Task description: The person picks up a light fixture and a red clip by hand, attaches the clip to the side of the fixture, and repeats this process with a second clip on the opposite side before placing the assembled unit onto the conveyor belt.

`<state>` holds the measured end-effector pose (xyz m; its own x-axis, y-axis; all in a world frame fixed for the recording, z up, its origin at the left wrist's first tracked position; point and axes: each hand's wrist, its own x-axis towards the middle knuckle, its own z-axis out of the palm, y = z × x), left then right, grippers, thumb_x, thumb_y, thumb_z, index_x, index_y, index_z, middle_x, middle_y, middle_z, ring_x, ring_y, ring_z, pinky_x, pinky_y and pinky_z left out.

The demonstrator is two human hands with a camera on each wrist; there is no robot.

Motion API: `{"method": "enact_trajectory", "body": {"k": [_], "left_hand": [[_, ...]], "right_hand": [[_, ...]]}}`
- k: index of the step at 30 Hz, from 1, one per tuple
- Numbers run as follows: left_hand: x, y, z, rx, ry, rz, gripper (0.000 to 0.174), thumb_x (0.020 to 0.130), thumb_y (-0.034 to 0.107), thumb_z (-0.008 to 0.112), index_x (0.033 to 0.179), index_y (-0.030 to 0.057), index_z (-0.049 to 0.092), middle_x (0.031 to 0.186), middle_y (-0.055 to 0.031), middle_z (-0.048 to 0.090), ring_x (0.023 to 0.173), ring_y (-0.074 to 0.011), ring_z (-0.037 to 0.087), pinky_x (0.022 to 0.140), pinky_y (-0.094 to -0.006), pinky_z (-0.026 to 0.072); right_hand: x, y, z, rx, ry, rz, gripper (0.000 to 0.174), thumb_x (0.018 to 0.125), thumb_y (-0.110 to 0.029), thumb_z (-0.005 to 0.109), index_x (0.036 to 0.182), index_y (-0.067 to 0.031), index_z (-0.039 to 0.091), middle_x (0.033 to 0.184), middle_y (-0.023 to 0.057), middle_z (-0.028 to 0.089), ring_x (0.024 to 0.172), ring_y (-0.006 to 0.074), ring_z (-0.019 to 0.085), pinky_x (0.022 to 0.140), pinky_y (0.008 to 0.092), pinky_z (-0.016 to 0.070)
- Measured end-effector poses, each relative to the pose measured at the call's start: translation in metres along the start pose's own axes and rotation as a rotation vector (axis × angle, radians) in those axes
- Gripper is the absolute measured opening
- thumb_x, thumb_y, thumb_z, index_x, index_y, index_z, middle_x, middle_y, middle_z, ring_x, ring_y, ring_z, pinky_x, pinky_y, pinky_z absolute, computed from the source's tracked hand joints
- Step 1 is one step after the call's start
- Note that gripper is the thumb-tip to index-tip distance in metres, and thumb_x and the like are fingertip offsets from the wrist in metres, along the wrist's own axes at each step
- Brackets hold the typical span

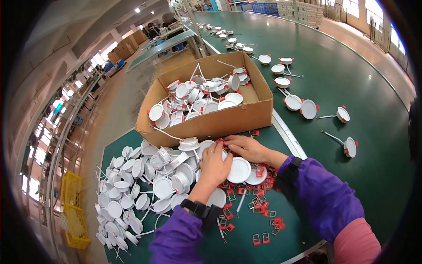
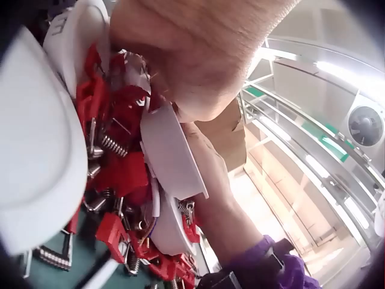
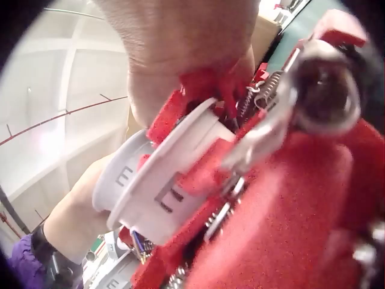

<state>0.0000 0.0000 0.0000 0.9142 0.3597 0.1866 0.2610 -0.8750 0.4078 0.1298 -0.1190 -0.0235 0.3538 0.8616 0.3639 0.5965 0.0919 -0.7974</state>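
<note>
My left hand (image 1: 215, 163) reaches over white round downlights, fingertips pointing toward the cardboard box. From the right, my right hand (image 1: 248, 148) meets it, fingers bent down. Red shows at a spring clip (image 1: 220, 141) between both sets of fingertips; I cannot tell what either hand grips there. A white downlight (image 1: 239, 170) lies face up just below the hands, beside another downlight (image 1: 256, 175) with a red clip on it. The left wrist view has a white downlight (image 2: 171, 153) under the palm. Close below the right palm, a downlight (image 3: 174, 180) stands tilted among red clips.
Behind the hands stands an open cardboard box (image 1: 206, 125) of wired downlights with red clips. A heap of downlights (image 1: 127, 189) covers the left of the table. Loose red spring clips (image 1: 259, 204) lie at the front right. Finished-looking downlights (image 1: 309, 109) sit along the green conveyor (image 1: 373, 132).
</note>
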Motion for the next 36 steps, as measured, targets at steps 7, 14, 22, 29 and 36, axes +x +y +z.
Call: {"method": "enact_trajectory", "body": {"k": [7,14,22,29,36], "left_hand": [[-0.065,0.030,0.001,-0.121,-0.022,0.167,0.051,0.084,0.025,0.054,0.121,-0.0075,0.043,0.122,-0.0259,0.044,0.111,-0.0410,0.043,0.095,-0.0451,0.0348],[-0.118,0.050,-0.031,-0.200,-0.125,0.254,0.054,0.083,0.028,0.058,0.122,-0.0060,0.043,0.126,-0.0301,0.040,0.115,-0.0420,0.043,0.096,-0.0453,0.0343],[-0.182,0.039,-0.062,-0.239,-0.091,0.222,0.062,0.078,0.029,0.065,0.125,-0.0037,0.042,0.127,-0.0278,0.039,0.116,-0.0388,0.041,0.097,-0.0436,0.0314],[-0.250,0.010,-0.060,-0.151,0.017,0.067,0.076,0.071,0.027,0.072,0.132,0.0018,0.035,0.136,-0.0224,0.033,0.124,-0.0399,0.032,0.102,-0.0465,0.0265],[-0.265,-0.006,-0.067,-0.174,-0.052,0.053,0.076,0.070,0.028,0.072,0.132,0.0012,0.036,0.135,-0.0227,0.034,0.122,-0.0399,0.035,0.100,-0.0472,0.0276]], "right_hand": [[-0.063,-0.043,0.002,-0.110,-0.063,-0.026,0.031,0.088,-0.021,0.051,0.109,0.0007,0.058,0.125,0.0212,0.048,0.112,0.0362,0.048,0.094,0.0412,0.0389],[-0.081,-0.084,-0.033,-0.258,-0.148,0.007,0.031,0.085,-0.021,0.057,0.110,-0.0027,0.058,0.125,0.0194,0.049,0.116,0.0336,0.046,0.097,0.0403,0.0365],[-0.027,0.005,-0.044,-0.374,-0.042,0.130,0.042,0.087,-0.028,0.054,0.120,-0.0024,0.052,0.124,0.0176,0.050,0.116,0.0335,0.045,0.099,0.0393,0.0355],[-0.026,0.006,-0.010,-0.457,-0.180,-0.044,0.047,0.087,-0.034,0.053,0.122,-0.0026,0.051,0.125,0.0191,0.049,0.122,0.0330,0.040,0.103,0.0394,0.0308],[-0.005,-0.047,-0.014,-0.335,-0.232,-0.020,0.044,0.085,-0.025,0.058,0.124,-0.0062,0.050,0.128,0.0176,0.046,0.116,0.0333,0.046,0.098,0.0393,0.0375]]}}
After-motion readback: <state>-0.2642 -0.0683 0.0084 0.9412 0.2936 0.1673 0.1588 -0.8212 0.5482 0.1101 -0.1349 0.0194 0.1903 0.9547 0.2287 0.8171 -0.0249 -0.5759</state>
